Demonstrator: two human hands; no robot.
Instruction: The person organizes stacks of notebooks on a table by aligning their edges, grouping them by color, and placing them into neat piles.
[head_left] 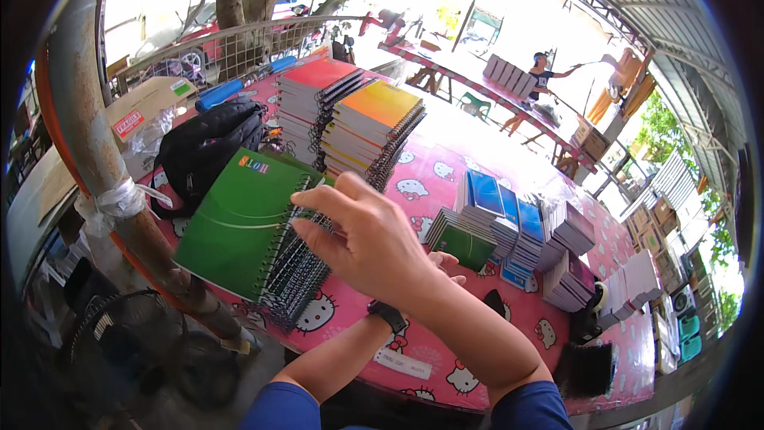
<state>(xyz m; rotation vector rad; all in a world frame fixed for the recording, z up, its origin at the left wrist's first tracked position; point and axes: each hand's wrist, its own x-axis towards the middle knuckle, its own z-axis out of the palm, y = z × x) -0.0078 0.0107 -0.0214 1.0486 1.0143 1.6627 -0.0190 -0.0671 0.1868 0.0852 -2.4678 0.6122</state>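
My forearms cross over the table. My right hand reaches left, its fingers bent and apart at the wire-bound edge of a stack of green spiral notebooks; whether the fingertips touch the coils I cannot tell. Nothing shows between its fingers. Behind the right forearm, my left hand is partly hidden; its visible fingers are stretched out beside a stack of small books with a green cover on top. A dark watch is on the left wrist. Behind the green notebooks stand tall stacks of yellow-orange notebooks and red notebooks.
Blue booklets, purple booklets and white paper stacks stand on the pink patterned table. A black bag and a cardboard box lie left, near a rusty post. A person is at a far table.
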